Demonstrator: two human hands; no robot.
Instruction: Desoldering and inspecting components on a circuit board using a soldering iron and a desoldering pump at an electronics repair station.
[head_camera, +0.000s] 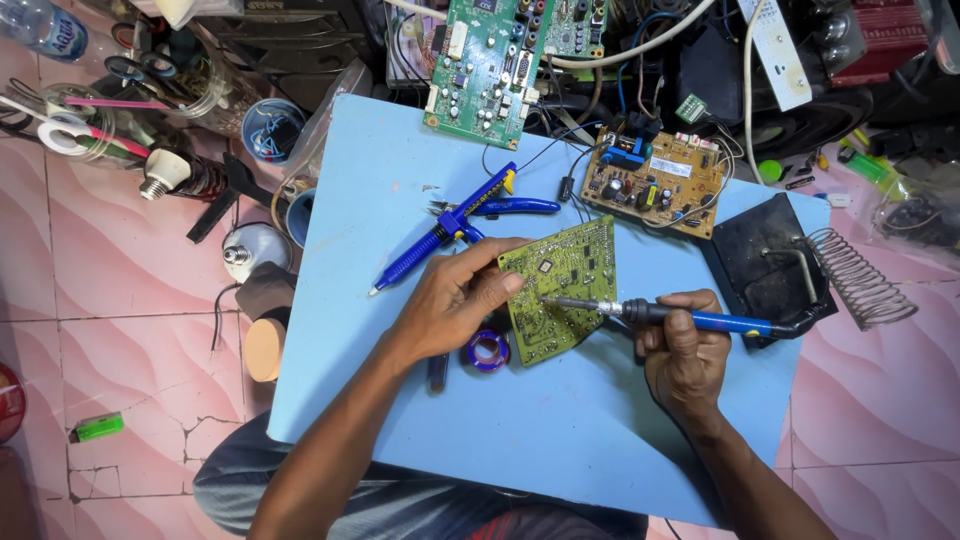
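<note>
A person sits at a light blue worktop (560, 420) with both hands over it. The left hand (455, 300) lies on the left side of a green circuit board (560, 290), which rests tilted near the middle of the worktop, and its fingers (500, 285) are curled and press on the board's edge to hold it. The right hand (685, 355) has its fingers closed around the blue handle of a soldering iron (670, 316). The iron's metal tip touches the top of the green board. A small spool of solder wire (488, 350) lies just under the left hand, next to the board. A blue solder sucker (440, 232) and blue pliers (505, 206) lie above the left hand. A brown circuit board (655, 183) sits farther back. A black soldering iron stand (770, 265) with a wire coil is just right of the iron.
</note>
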